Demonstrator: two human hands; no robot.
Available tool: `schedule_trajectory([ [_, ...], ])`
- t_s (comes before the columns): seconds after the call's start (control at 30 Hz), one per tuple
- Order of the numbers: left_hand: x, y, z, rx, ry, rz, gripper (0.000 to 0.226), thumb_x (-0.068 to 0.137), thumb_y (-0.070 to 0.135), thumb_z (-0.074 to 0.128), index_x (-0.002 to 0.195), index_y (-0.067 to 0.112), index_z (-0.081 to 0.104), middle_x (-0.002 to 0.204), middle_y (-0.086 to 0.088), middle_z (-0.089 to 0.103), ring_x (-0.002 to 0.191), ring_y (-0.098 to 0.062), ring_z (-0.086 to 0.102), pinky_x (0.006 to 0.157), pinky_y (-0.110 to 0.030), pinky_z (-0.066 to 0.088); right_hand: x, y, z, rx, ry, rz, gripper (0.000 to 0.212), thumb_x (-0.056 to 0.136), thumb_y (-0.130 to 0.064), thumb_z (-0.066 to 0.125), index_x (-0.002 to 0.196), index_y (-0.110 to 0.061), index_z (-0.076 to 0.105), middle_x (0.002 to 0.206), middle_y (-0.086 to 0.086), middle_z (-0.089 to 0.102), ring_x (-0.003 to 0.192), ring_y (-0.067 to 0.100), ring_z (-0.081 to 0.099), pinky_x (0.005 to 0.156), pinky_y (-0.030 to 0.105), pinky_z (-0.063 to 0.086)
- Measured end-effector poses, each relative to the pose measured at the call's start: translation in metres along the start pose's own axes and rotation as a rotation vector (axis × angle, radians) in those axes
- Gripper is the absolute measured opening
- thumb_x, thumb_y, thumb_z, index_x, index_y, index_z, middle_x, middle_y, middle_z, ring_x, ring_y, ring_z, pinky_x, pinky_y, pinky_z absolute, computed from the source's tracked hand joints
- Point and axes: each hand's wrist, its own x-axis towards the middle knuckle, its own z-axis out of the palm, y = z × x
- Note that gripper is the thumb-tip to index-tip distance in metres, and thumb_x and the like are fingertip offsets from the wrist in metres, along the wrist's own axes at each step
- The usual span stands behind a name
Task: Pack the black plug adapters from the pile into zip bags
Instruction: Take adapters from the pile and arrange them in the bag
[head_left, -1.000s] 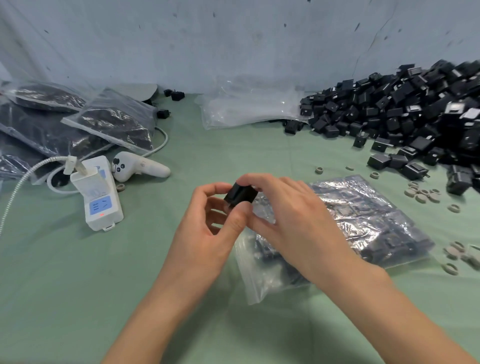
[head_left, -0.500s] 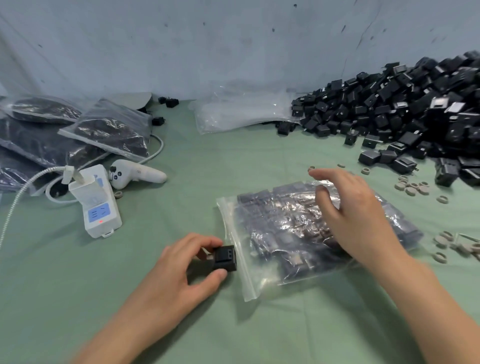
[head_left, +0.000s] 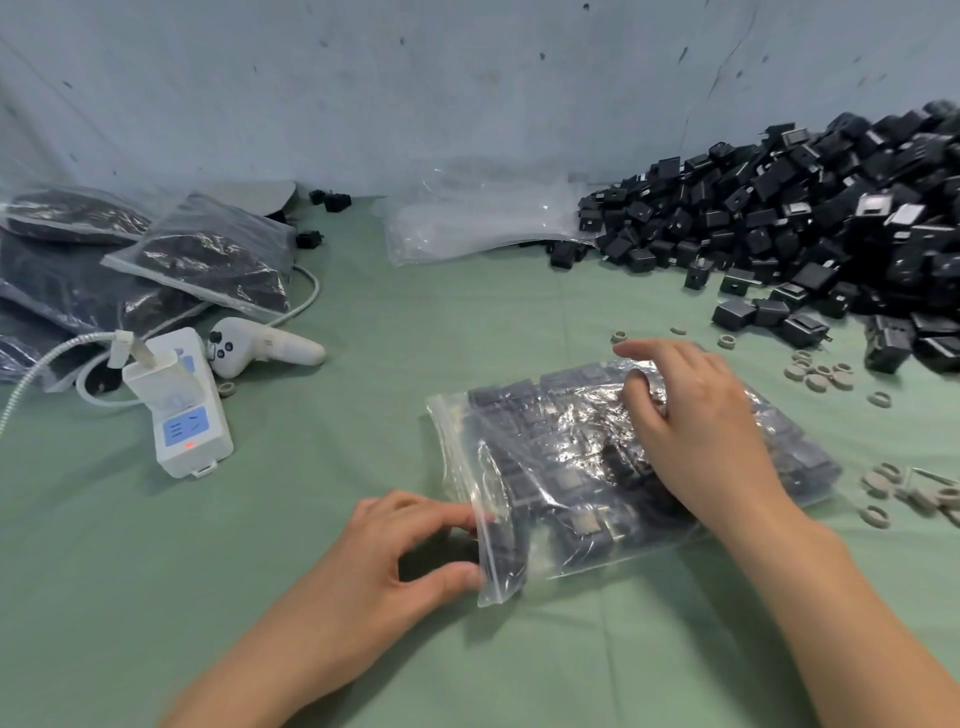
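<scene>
lower centre of frame: one zip bag (head_left: 545, 457) lies flat on the green bench (head_left: 291, 530), mouth to the left and not yet sealed. it is already thick with black adapters in rough rows.

right hand (head_left: 701, 431) lies spread on top of the bag, fingers loosely bent, pressing down and gripping nothing. left hand (head_left: 384, 561) is at the bag's open edge, forefinger and thumb against the plastic. there is a dark shape between them, adapter or shadow, so i cannot tell what it is clamped on, if anything. hands are apart, one at each end of the bag.

progress, as i judge it: several filled bags (head_left: 208, 254) are heaped at upper left and this one looks near full. the pile (head_left: 831, 223) at upper right is still large, so most of the work is left. empty bags (head_left: 467, 223) wait at top centre.
</scene>
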Motion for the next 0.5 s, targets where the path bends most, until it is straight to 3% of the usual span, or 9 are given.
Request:
schedule_trajectory([
  [0.23, 0.017, 0.008, 0.015, -0.002, 0.055, -0.052, 0.046, 0.063, 0.069, 0.07, 0.096, 0.041, 0.056, 0.1, 0.025, 0.054, 0.099, 0.001, 0.045, 0.08, -0.012, 0.033, -0.001, 0.0, 0.0, 0.012, -0.009, 0.008, 0.036, 0.096, -0.027, 0.043, 0.127, -0.02, 0.06, 0.124, -0.003, 0.062, 0.12, 0.02, 0.051, 0.106, 0.042, 0.039],
  [0.37, 0.02, 0.006, 0.005, 0.022, -0.058, 0.054, 0.023, 0.082, 0.061, 0.063, 0.094, 0.042, 0.066, 0.101, 0.021, 0.062, 0.103, -0.003, 0.051, 0.092, -0.016, 0.029, -0.003, 0.003, 0.0, 0.022, -0.021, 0.012, 0.033, 0.098, -0.025, 0.045, 0.128, -0.021, 0.059, 0.125, -0.005, 0.06, 0.123, 0.019, 0.05, 0.109, 0.044, 0.039],
  [0.5, 0.022, 0.01, 0.008, 0.032, 0.021, 0.054, 0.024, 0.082, 0.062, 0.059, 0.085, 0.039, 0.066, 0.089, 0.018, 0.062, 0.093, -0.005, 0.053, 0.085, -0.015, 0.032, -0.003, 0.003, -0.002, 0.035, -0.014, 0.012, 0.033, 0.098, -0.025, 0.045, 0.128, -0.022, 0.059, 0.125, -0.007, 0.06, 0.12, 0.015, 0.048, 0.107, 0.042, 0.04],
])
